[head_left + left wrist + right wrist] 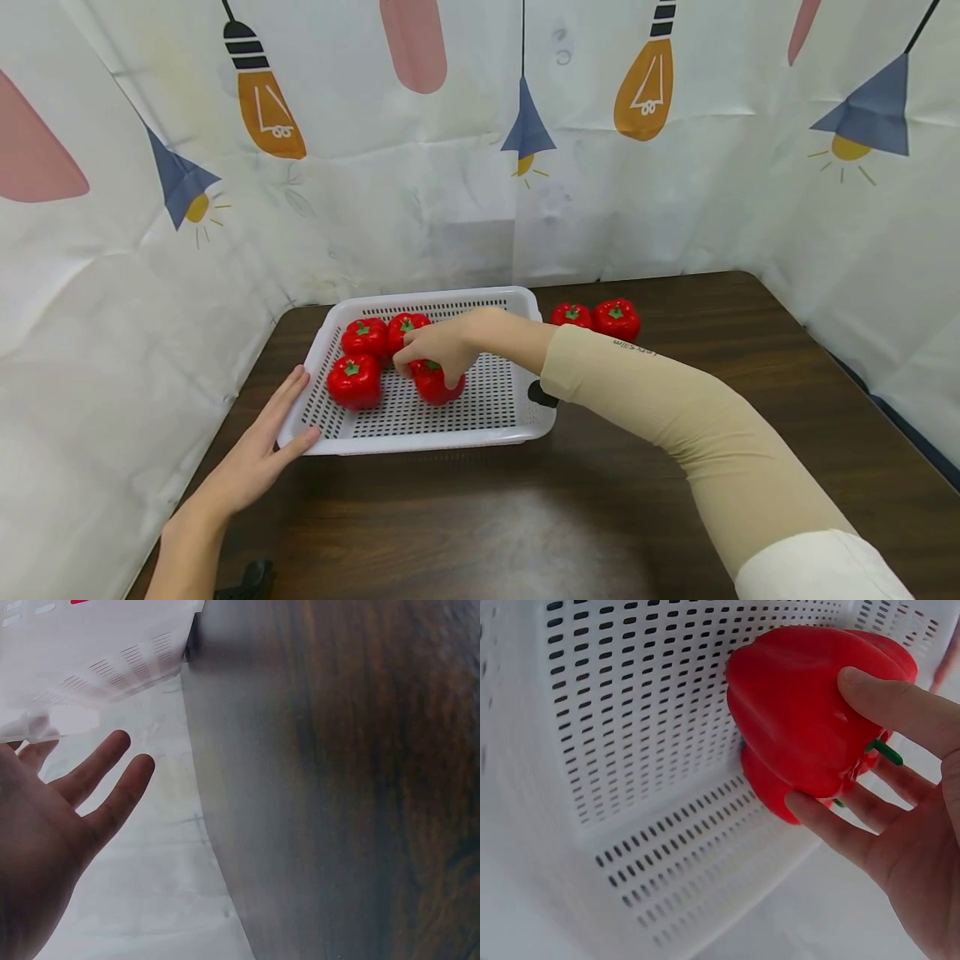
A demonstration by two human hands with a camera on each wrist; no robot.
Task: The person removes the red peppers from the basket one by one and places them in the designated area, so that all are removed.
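Note:
My right hand (450, 340) reaches into a white perforated basket (450, 439) and grips a red bell pepper (435, 388) with a green stem. In the right wrist view, thumb and fingers lie on opposite sides of this pepper (795, 712), and part of another shows behind it. To its left in the basket are more red bell peppers, one at the front (354, 383), one behind (364, 337) and one by my right fingers (406, 328). My left hand (262, 450) touches the basket's left rim, fingers extended; the left wrist view shows straight fingers (124, 791).
Two more red bell peppers, one (572, 315) partly behind the right forearm and one (617, 319) beside it, sit on the dark wooden table (480, 517) right of the basket. A white patterned sheet (450, 200) hangs around the table's back and sides. A black object (251, 581) shows near the left forearm.

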